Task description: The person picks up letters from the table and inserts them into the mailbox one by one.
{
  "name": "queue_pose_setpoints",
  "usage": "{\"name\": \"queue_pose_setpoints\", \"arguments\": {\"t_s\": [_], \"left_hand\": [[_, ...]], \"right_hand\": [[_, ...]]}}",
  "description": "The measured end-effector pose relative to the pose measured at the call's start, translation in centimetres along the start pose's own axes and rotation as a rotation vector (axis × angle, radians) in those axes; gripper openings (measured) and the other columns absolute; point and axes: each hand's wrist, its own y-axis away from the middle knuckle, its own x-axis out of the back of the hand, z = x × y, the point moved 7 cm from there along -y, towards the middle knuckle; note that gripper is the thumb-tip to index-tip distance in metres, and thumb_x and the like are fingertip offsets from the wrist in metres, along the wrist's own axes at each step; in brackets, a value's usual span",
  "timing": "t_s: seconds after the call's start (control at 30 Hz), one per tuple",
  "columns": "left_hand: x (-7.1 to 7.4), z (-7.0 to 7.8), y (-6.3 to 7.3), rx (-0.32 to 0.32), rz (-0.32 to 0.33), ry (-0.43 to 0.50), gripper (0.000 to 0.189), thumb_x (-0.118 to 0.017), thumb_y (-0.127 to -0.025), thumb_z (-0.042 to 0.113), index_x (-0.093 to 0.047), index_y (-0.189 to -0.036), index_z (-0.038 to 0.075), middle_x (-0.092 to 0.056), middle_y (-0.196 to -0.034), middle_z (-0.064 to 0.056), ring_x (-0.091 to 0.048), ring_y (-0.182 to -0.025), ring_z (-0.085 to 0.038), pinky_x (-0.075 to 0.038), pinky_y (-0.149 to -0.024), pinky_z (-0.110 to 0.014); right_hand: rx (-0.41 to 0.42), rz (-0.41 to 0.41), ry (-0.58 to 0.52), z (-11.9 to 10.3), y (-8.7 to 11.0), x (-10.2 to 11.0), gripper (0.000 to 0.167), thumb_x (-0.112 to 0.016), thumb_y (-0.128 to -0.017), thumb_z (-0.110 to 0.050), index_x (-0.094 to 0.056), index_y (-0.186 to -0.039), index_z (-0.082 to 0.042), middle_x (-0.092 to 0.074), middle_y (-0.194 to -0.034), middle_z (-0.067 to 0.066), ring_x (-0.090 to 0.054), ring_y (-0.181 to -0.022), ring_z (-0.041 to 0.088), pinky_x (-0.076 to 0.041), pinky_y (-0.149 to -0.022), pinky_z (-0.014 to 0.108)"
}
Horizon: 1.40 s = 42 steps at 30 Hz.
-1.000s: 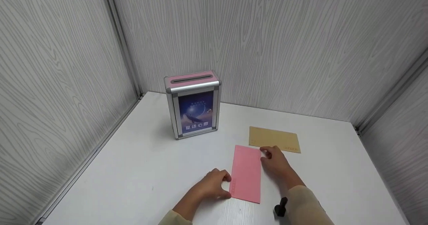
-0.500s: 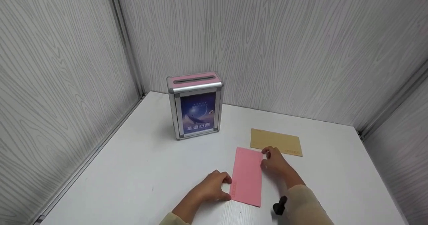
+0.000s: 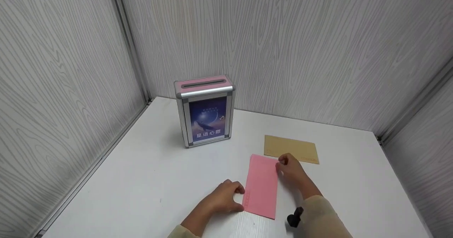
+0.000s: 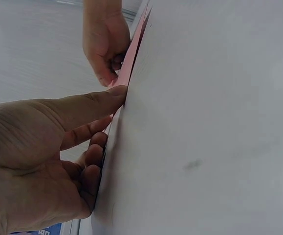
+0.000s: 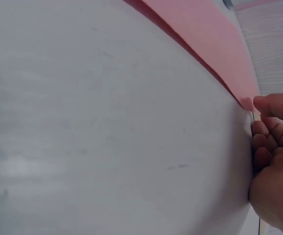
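Observation:
A pink envelope [image 3: 261, 188] lies on the white table between both hands. Along its left edge, near the bottom corner, my left hand [image 3: 224, 197] touches it with thumb and forefinger spread apart. In the left wrist view that thumb [image 4: 116, 92] meets the pink edge. At the upper right corner my right hand [image 3: 292, 169] pinches the envelope between thumb and bent fingers. The right wrist view shows its thumb [image 5: 264, 105] at the corner; the forefinger's contact is partly hidden. A second pink layer shows along the envelope's edge, a narrow gap beneath it.
Behind the right hand lies a flat tan envelope [image 3: 290, 147]. A silver-framed box [image 3: 208, 119] with a pink slotted top stands at the back left. A small black object [image 3: 295, 217] sits by the right sleeve. Grey wood-grained panels [image 3: 283, 54] enclose the table.
The right fingers have drawn closer together at the envelope's upper right corner, and its top layer has shifted slightly right. The left hand stays in place. The view wobbles a little.

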Motion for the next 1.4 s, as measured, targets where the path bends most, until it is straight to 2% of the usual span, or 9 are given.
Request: {"name": "queue_pose_setpoints", "arguments": {"t_s": [0.17,0.43,0.63,0.77,0.97,1.17,1.4], "left_hand": [[0.1,0.1,0.0,0.0,0.007,-0.003,0.047,-0.093,-0.085,0.022,-0.071,-0.125,0.012,-0.065,-0.119,0.0,-0.06,-0.111,-0.015,-0.054,-0.108,-0.037],[0.2,0.1,-0.1,0.022,0.013,0.012,0.045,-0.094,-0.085,0.022,-0.072,-0.124,0.013,-0.064,-0.118,0.0,-0.061,-0.113,-0.017,-0.055,-0.108,-0.039],[0.0,0.0,0.0,0.019,0.013,0.022,0.046,-0.094,-0.085,0.022,-0.071,-0.125,0.014,-0.064,-0.12,0.0,-0.061,-0.116,-0.018,-0.054,-0.11,-0.04],[0.0,0.0,0.2,0.007,0.005,0.019,0.045,-0.093,-0.086,0.022,-0.071,-0.125,0.014,-0.063,-0.122,-0.001,-0.06,-0.117,-0.018,-0.053,-0.11,-0.039],[-0.1,0.0,0.1,0.0,0.006,0.002,0.045,-0.092,-0.086,0.022,-0.071,-0.125,0.013,-0.064,-0.121,0.0,-0.06,-0.115,-0.016,-0.053,-0.11,-0.038],[0.0,0.0,0.0,-0.003,0.013,-0.01,0.046,-0.093,-0.086,0.023,-0.071,-0.125,0.014,-0.064,-0.121,0.0,-0.06,-0.114,-0.015,-0.052,-0.11,-0.038],[0.0,-0.1,0.2,0.0,0.016,0.009,0.047,-0.094,-0.085,0.022,-0.07,-0.125,0.014,-0.063,-0.12,0.0,-0.059,-0.112,-0.016,-0.053,-0.108,-0.039]], "right_hand": [[-0.01,0.059,-0.015,0.0,0.1,0.4,0.021,-0.062,-0.108,-0.015,-0.061,-0.125,-0.003,-0.062,-0.119,0.012,-0.055,-0.111,0.025,-0.049,-0.088,0.032],[0.001,0.094,-0.037,0.2,0.0,0.5,0.023,-0.063,-0.107,-0.015,-0.065,-0.128,-0.004,-0.065,-0.116,0.012,-0.057,-0.102,0.022,-0.049,-0.076,0.026],[-0.009,0.092,-0.053,0.6,-0.1,0.5,0.024,-0.067,-0.106,-0.018,-0.064,-0.126,-0.005,-0.064,-0.116,0.011,-0.055,-0.107,0.024,-0.048,-0.083,0.029],[0.016,0.105,-0.057,0.3,0.2,0.6,0.021,-0.068,-0.107,-0.017,-0.063,-0.123,-0.003,-0.066,-0.117,0.011,-0.057,-0.109,0.024,-0.048,-0.087,0.03],[0.0,0.136,-0.071,0.2,0.7,0.8,0.02,-0.066,-0.107,-0.012,-0.065,-0.125,-0.003,-0.068,-0.12,0.014,-0.059,-0.111,0.024,-0.05,-0.086,0.027],[0.006,0.101,-0.096,0.7,0.9,0.9,0.026,-0.062,-0.11,-0.017,-0.07,-0.135,-0.011,-0.07,-0.125,0.011,-0.06,-0.111,0.023,-0.052,-0.088,0.027],[0.026,0.06,-0.184,1.1,1.1,1.6,0.025,-0.065,-0.11,-0.025,-0.073,-0.131,-0.014,-0.071,-0.124,0.007,-0.061,-0.112,0.023,-0.053,-0.093,0.029]]}}
